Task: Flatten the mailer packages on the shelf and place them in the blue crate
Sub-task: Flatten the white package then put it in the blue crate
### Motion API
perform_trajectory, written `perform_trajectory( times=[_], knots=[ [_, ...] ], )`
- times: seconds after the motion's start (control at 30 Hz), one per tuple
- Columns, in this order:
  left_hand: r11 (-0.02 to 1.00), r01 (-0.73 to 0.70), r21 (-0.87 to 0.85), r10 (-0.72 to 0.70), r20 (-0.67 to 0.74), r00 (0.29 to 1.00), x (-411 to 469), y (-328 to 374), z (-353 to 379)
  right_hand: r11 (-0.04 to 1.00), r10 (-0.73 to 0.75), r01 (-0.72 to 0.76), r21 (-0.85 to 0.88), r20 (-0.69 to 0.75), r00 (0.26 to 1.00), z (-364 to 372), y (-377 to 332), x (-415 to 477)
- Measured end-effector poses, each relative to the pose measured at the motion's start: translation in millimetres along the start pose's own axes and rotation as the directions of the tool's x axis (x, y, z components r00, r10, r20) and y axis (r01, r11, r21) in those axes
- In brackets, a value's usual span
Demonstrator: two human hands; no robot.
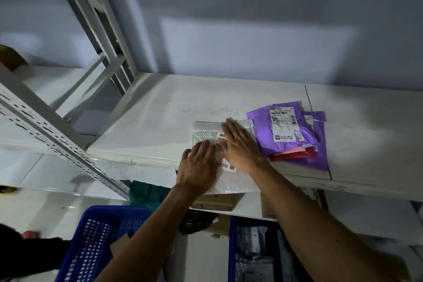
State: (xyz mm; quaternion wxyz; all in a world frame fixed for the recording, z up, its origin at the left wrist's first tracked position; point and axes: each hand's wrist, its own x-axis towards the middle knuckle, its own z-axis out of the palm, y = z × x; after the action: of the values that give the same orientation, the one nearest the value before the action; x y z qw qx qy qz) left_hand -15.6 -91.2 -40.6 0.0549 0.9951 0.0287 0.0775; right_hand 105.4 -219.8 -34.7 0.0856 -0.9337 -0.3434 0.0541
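RISK: mailer [206,129] overhangs the shelf [160,110] front edge, so pressing toward that edge could slide it off, missing the crate [91,236] below-left | right hand [240,146] could nudge purple mailers [295,144] just beside | POSITION: mailer at front edge, under both hands | HANDS: left hand [199,165] and right flat, fingers straight, pressing, gripping nothing

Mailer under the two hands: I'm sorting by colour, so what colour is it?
The mailer is white, with a barcode label; the head view shows it.
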Motion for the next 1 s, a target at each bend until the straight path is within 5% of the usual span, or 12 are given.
perform_trajectory(
  times=[0.3,0.63,0.87,1.0],
  knots=[
    [0.994,0.074,0.08,-0.071,-0.039,0.997,25,10,1,0.984,0.18,-0.178,0.033,-0.14,0.974,16,22,-35],
    [0.998,0.065,-0.008,-0.066,-0.028,0.997,0,12,11,1.0,0.008,-0.01,-0.006,-0.337,0.942,33,19,-93],
    [0.99,0.088,-0.107,-0.068,0.175,0.982,-10,0,9,0.997,0.068,-0.059,0.051,-0.215,0.974,30,21,-105],
    [0.985,0.085,-0.153,-0.067,0.12,0.991,-7,1,-7,0.988,0.1,-0.085,0.13,-0.114,0.988,19,17,-105]
  ],
)
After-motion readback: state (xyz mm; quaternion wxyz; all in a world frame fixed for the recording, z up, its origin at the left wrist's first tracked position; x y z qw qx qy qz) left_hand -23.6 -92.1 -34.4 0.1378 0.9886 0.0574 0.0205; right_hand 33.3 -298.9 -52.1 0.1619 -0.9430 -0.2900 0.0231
